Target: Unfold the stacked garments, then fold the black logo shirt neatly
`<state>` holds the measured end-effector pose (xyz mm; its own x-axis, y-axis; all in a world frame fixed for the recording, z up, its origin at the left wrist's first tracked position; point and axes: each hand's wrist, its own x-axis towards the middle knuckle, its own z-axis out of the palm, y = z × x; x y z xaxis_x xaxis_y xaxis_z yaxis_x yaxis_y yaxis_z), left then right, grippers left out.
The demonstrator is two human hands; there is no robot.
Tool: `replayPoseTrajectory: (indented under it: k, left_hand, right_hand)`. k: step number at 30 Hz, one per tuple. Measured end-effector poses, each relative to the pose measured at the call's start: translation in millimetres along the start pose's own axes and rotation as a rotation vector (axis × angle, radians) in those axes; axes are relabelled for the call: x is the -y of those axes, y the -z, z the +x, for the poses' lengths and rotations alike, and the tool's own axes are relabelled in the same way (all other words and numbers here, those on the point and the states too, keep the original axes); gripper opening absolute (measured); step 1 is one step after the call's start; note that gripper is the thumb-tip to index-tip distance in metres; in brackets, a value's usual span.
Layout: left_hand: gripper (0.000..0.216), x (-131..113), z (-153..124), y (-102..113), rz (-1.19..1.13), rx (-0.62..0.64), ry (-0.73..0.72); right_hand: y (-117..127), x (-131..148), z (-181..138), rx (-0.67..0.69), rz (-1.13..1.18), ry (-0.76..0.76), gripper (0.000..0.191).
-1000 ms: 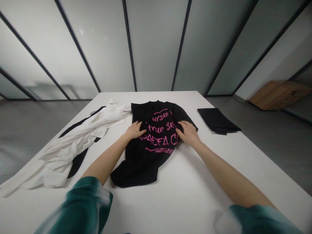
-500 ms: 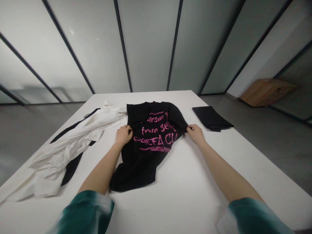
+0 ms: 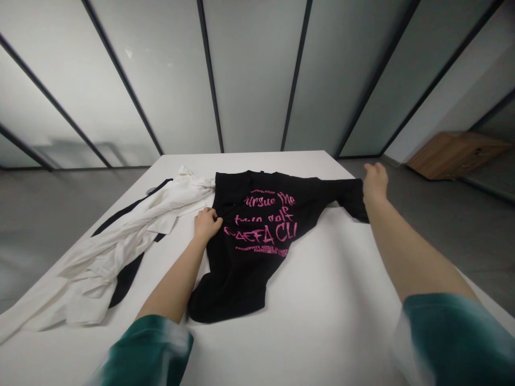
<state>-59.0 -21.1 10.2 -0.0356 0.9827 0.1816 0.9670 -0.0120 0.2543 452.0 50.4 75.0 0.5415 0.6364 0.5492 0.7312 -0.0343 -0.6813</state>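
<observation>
A black T-shirt [image 3: 249,268] with pink lettering lies on the white table [image 3: 322,321], its lower part bunched and slanting toward me. My left hand [image 3: 206,222] is closed on the shirt's left edge, fingers curled over the fabric. Out to the right, my right hand [image 3: 375,182] is raised at the end of the stretched sleeve [image 3: 338,188], fingers bent together at its edge; the exact grip is partly hidden. Dark cloth below the sleeve merges with it near my right wrist, so I cannot tell where the folded black cloth there begins.
A crumpled white garment [image 3: 132,230] lies along the left of the table, with black cloth [image 3: 126,279] partly under it. Frosted glass panels [image 3: 253,75] with dark frames stand behind the table. A wooden cabinet [image 3: 446,155] is on the floor at right.
My right hand has moved right and up, drawing the sleeve out straight and spreading the lettering. My left hand keeps its place on the shirt's left edge. The folded black cloth is now largely covered.
</observation>
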Motion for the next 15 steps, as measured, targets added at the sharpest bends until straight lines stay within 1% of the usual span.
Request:
replayPoseTrajectory:
  k: [2, 3, 4, 6, 9, 10, 12, 15]
  left_hand:
    - [0.013, 1, 0, 0, -0.004, 0.001, -0.007]
    - [0.013, 1, 0, -1, -0.005, 0.002, -0.009]
    - [0.013, 1, 0, -1, -0.006, 0.001, -0.011]
    - [0.014, 2, 1, -2, -0.009, -0.002, -0.011]
    - [0.017, 3, 0, -3, -0.019, -0.001, -0.015]
    - [0.019, 3, 0, -3, -0.022, 0.002, -0.017]
    - [0.022, 4, -1, -3, -0.031, 0.003, -0.022]
    - [0.027, 5, -1, -3, -0.058, -0.005, -0.035]
  right_hand:
    - [0, 5, -24, 0.004, 0.032, -0.049, 0.049]
    - [0, 8, -42, 0.045, 0.044, -0.019, 0.049]
    - [-1, 10, -63, 0.106, 0.050, 0.044, 0.046]
    - [-2, 15, -106, 0.245, 0.057, 0.165, 0.037]
    - [-1, 17, -156, 0.368, 0.004, 0.223, 0.020]
    - [0, 17, -166, 0.406, -0.033, 0.226, 0.018]
    - [3, 16, -177, 0.502, -0.113, 0.216, 0.022]
    - [6, 14, -178, 0.616, -0.166, 0.175, 0.025]
